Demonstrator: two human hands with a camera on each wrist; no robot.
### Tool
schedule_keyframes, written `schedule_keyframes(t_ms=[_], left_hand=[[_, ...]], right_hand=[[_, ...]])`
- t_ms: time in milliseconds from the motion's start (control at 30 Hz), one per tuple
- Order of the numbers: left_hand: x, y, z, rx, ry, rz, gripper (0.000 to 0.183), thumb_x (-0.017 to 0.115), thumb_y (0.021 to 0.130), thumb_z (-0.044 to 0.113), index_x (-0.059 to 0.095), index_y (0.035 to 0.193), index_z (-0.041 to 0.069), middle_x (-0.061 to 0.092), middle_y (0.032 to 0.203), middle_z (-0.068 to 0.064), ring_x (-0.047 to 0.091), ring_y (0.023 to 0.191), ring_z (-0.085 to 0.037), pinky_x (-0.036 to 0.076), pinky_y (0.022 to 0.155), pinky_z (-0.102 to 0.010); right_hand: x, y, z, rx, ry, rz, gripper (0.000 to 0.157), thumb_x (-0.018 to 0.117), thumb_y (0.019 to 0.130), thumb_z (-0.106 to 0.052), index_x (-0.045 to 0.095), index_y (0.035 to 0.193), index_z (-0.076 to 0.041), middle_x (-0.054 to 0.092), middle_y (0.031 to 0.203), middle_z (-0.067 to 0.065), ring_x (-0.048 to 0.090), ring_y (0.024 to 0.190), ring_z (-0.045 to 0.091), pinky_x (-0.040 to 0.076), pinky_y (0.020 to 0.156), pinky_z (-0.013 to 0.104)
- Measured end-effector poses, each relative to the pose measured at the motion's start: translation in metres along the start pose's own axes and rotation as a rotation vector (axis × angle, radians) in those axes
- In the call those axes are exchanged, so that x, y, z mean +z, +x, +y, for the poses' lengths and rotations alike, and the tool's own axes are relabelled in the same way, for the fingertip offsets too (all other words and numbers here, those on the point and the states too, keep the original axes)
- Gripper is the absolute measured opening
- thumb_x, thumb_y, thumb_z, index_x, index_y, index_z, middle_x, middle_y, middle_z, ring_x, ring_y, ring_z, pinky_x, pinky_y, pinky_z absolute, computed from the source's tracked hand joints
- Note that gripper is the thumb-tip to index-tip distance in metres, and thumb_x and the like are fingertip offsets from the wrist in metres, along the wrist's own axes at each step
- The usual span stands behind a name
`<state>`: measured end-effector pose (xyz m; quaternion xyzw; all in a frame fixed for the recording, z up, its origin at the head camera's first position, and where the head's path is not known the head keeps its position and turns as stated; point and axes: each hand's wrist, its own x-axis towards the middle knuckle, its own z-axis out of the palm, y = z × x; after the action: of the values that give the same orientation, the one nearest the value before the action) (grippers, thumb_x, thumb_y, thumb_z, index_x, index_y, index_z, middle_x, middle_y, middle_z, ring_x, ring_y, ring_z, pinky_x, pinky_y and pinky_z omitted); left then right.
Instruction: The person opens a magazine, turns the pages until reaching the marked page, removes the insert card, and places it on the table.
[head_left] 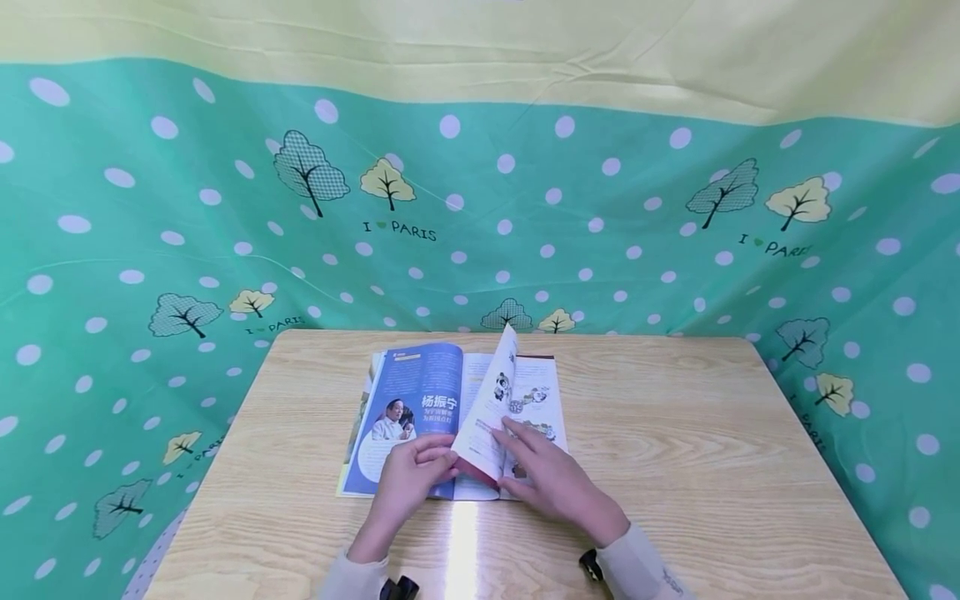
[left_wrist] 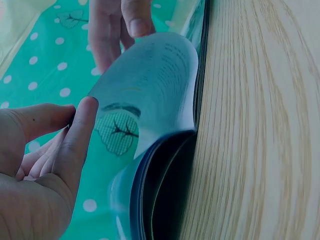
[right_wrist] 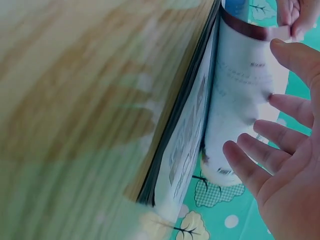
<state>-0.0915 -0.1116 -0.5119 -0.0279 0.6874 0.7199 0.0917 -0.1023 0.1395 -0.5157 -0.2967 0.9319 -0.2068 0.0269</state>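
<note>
An open magazine [head_left: 420,375] lies on the table, its left page blue with a portrait photo and large white Chinese characters. One page [head_left: 487,408] stands raised and curved above the right half. My left hand [head_left: 411,479] pinches that page's near edge between thumb and forefinger; the left wrist view shows the pinching hand [left_wrist: 50,155] close up. On the page's other side is my right hand [head_left: 551,475]. Its fingers are spread and fairly straight, with fingertips against the printed face, as the right hand [right_wrist: 285,135] in the right wrist view shows.
The magazine rests on a light wood-grain table [head_left: 675,433]. Behind and beside the table hangs a green curtain [head_left: 525,225] with white dots and printed trees. Black wrist devices [head_left: 399,588] sit at the sleeves, and a bright reflection lies on the tabletop near the front.
</note>
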Motion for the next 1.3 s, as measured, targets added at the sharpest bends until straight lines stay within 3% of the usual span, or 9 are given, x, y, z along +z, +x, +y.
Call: schedule_keyframes(t_ms=[367, 600, 1067, 1300], left_hand=[[-0.035, -0.011, 0.005, -0.02, -0.015, 0.16, 0.031, 0.07, 0.089, -0.008, 0.064, 0.119, -0.012, 0.072, 0.097, -0.024, 0.073, 0.083, -0.029, 0.062, 0.077, -0.034], [-0.06, -0.02, 0.005, -0.052, 0.006, 0.238, 0.032, 0.07, 0.089, -0.008, 0.064, 0.12, -0.012, 0.072, 0.099, -0.023, 0.074, 0.084, -0.026, 0.062, 0.079, -0.034], [-0.098, -0.033, 0.001, -0.102, 0.108, 0.324, 0.037, 0.071, 0.091, -0.003, 0.061, 0.125, -0.013, 0.073, 0.1, -0.02, 0.074, 0.083, -0.022, 0.062, 0.078, -0.03], [-0.109, -0.036, -0.005, -0.157, 0.143, 0.345, 0.038, 0.069, 0.093, 0.0, 0.059, 0.128, -0.01, 0.073, 0.104, -0.02, 0.074, 0.085, -0.023, 0.061, 0.079, -0.029]], right_hand=[[-0.004, -0.011, 0.012, 0.042, -0.044, 0.07, 0.064, 0.068, 0.095, -0.036, 0.046, 0.15, -0.012, 0.04, 0.155, 0.012, 0.039, 0.141, 0.029, 0.04, 0.113, 0.045], [-0.004, -0.017, 0.022, 0.064, -0.027, 0.079, 0.067, 0.069, 0.095, -0.041, 0.046, 0.15, -0.011, 0.04, 0.154, 0.017, 0.038, 0.14, 0.035, 0.037, 0.113, 0.053], [-0.006, -0.028, 0.032, 0.063, -0.077, -0.078, 0.09, 0.08, 0.082, -0.047, 0.04, 0.153, -0.009, 0.036, 0.155, 0.023, 0.037, 0.138, 0.044, 0.037, 0.11, 0.062], [-0.006, -0.03, 0.032, 0.088, -0.07, -0.118, 0.086, 0.079, 0.083, -0.047, 0.044, 0.15, -0.005, 0.033, 0.156, 0.023, 0.033, 0.141, 0.044, 0.035, 0.111, 0.063]])
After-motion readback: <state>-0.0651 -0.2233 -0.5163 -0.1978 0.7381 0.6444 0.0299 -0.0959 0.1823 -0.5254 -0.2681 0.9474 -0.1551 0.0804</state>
